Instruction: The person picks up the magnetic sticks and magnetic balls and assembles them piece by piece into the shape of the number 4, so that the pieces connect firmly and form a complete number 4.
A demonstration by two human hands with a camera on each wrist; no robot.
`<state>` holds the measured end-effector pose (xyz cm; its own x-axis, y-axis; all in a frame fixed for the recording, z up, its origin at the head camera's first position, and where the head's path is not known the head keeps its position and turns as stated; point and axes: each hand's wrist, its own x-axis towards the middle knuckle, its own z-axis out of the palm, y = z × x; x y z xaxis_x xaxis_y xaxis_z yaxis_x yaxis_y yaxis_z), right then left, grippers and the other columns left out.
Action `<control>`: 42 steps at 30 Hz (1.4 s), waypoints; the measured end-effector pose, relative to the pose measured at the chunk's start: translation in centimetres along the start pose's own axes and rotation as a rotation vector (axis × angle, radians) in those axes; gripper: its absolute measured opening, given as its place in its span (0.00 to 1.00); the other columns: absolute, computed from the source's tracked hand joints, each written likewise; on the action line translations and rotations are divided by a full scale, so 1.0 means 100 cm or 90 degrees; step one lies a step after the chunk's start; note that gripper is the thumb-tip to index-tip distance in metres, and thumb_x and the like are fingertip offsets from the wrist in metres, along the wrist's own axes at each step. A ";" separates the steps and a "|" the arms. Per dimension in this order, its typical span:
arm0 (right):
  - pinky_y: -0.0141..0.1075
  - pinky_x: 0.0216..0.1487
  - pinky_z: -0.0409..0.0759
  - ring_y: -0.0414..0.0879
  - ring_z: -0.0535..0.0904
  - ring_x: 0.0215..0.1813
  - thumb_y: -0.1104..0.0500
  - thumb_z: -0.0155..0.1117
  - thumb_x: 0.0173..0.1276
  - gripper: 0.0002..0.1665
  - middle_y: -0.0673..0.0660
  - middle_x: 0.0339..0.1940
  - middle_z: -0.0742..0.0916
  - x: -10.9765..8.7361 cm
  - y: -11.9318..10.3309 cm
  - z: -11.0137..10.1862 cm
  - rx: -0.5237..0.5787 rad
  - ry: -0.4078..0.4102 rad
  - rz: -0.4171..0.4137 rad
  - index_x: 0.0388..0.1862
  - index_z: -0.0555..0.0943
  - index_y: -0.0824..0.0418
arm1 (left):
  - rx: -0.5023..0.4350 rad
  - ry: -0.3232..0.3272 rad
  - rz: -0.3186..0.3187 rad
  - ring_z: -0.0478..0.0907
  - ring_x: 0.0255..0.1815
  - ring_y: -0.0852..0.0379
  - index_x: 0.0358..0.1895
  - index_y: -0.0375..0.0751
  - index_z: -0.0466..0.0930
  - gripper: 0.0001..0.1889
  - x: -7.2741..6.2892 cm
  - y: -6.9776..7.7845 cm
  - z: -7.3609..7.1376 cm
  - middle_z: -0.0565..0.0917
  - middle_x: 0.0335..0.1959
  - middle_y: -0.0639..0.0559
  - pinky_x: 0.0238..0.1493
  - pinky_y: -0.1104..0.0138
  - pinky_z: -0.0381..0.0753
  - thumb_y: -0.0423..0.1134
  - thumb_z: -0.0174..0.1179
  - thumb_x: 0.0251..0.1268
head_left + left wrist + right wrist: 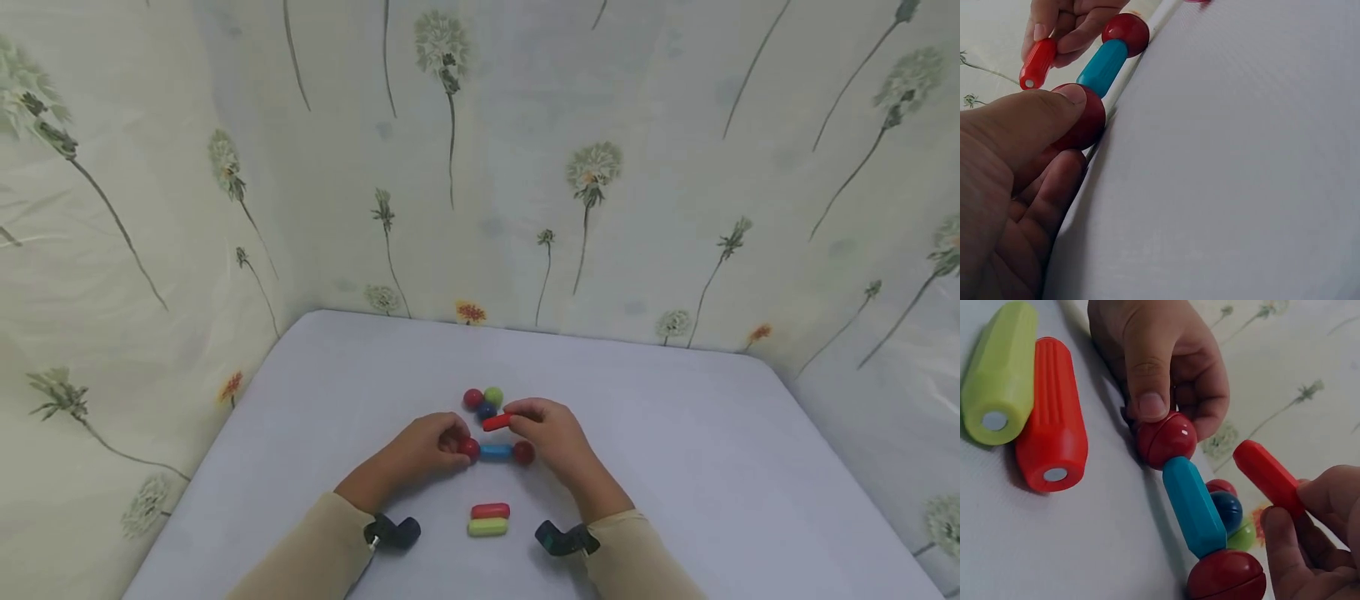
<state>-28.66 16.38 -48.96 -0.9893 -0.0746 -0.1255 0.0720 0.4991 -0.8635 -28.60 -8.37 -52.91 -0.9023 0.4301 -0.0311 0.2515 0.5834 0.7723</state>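
Note:
A blue magnetic stick [496,452] lies between two dark red balls, joined end to end in a row. My left hand [423,446] pinches the left ball [1167,440] between thumb and fingers. The other ball [1125,35] sits at the row's right end, beside my right hand [551,433]. Between its thumb and fingertips, that hand holds a red magnetic stick [1269,477], raised just behind the blue one. A pale disc shows in the held stick's end in the left wrist view. Part of the left ball is hidden by my thumb there.
Behind the row, a red ball [472,398], a green ball [492,396] and a dark blue ball [487,411] sit clustered. Nearer me, a red stick [491,510] and a lime stick [487,527] lie side by side on the white table [360,358]. Flowered cloth [510,167] hangs behind.

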 end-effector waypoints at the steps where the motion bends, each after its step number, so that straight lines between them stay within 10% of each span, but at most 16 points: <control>1: 0.43 0.54 0.84 0.51 0.80 0.55 0.50 0.70 0.72 0.14 0.48 0.53 0.88 0.001 -0.001 0.001 -0.001 -0.007 -0.002 0.55 0.88 0.48 | 0.001 0.000 0.000 0.80 0.40 0.60 0.50 0.56 0.81 0.16 0.000 -0.001 0.000 0.82 0.37 0.62 0.45 0.68 0.82 0.46 0.75 0.64; 22: 0.40 0.44 0.80 0.50 0.77 0.51 0.52 0.68 0.73 0.11 0.49 0.56 0.87 0.017 -0.017 0.009 -0.121 -0.073 -0.030 0.50 0.90 0.45 | -0.014 -0.005 0.018 0.81 0.39 0.61 0.49 0.56 0.81 0.15 0.002 -0.005 -0.001 0.83 0.37 0.63 0.45 0.68 0.82 0.45 0.76 0.63; 42: 0.57 0.65 0.79 0.50 0.80 0.61 0.52 0.69 0.73 0.14 0.46 0.56 0.88 0.030 -0.024 0.020 -0.140 -0.093 -0.071 0.56 0.88 0.45 | -0.014 -0.003 -0.004 0.82 0.40 0.62 0.46 0.57 0.79 0.15 0.001 -0.003 -0.002 0.84 0.37 0.63 0.47 0.67 0.83 0.45 0.76 0.62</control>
<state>-31.60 13.27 -48.24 -0.9598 -0.2550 -0.1176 -0.0821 0.6553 -0.7509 -28.88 -8.65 -53.03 -0.9021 0.4298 -0.0396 0.2373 0.5706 0.7862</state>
